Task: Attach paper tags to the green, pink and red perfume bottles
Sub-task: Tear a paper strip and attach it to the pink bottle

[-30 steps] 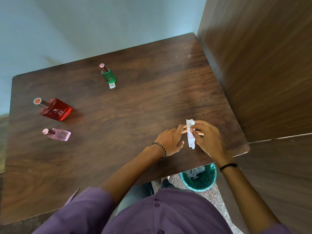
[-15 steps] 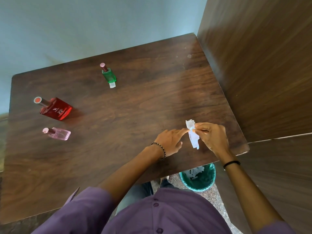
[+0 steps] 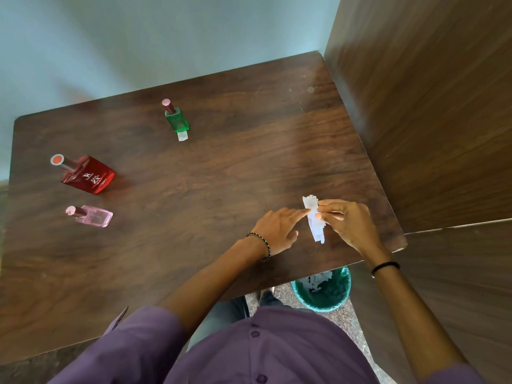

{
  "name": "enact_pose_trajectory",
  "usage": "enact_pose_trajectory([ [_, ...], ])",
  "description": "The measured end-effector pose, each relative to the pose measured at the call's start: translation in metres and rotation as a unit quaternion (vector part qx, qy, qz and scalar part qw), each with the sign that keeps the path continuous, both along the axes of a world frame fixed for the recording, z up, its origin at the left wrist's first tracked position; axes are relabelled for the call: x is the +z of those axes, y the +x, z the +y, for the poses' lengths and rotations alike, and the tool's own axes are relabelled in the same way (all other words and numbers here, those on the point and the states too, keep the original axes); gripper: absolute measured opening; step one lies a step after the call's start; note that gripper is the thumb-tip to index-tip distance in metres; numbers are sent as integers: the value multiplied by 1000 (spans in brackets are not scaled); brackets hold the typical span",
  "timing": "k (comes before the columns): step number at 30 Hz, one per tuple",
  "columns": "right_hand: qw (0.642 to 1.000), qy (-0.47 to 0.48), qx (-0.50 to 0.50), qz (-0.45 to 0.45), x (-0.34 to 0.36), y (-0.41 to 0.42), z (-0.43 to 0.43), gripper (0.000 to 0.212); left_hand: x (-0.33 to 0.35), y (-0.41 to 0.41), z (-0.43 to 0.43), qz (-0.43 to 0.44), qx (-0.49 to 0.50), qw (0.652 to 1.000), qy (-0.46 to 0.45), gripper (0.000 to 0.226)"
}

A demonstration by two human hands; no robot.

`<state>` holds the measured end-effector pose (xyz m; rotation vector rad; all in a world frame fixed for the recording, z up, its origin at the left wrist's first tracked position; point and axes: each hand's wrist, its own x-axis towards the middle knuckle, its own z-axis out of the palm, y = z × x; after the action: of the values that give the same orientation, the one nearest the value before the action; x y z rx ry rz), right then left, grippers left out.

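Pinching a crumpled white paper tag strip (image 3: 314,217) between thumb and forefinger, the right hand (image 3: 349,225) holds it over the dark wooden tabletop (image 3: 221,189), while the left hand (image 3: 277,228), fingers stretched out and loose, touches the strip's edge with its fingertips. Ahead and left of both hands stands the small green glass perfume bottle (image 3: 177,120), a white paper tag (image 3: 182,135) at its base. Well off to their left stand the flat red glass perfume bottle (image 3: 88,174) and the small pink glass perfume bottle (image 3: 92,216), and a green waste bin (image 3: 322,292) holding paper scraps sits below the right wrist.
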<state>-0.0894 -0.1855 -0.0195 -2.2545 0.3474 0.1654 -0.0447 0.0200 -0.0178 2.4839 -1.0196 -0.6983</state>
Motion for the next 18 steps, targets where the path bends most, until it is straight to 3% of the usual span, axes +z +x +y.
enact_pose_trajectory([
  [8,998,41,23,40,0,2,-6,43,-4,-4,1,-39,-34,999,17,61],
  [14,998,6,50,23,-3,5,-8,37,-4,-6,1,-50,-41,997,30,61],
  [18,998,-15,64,-1,-2,6,-8,23,-5,-6,0,-50,-42,997,32,61],
])
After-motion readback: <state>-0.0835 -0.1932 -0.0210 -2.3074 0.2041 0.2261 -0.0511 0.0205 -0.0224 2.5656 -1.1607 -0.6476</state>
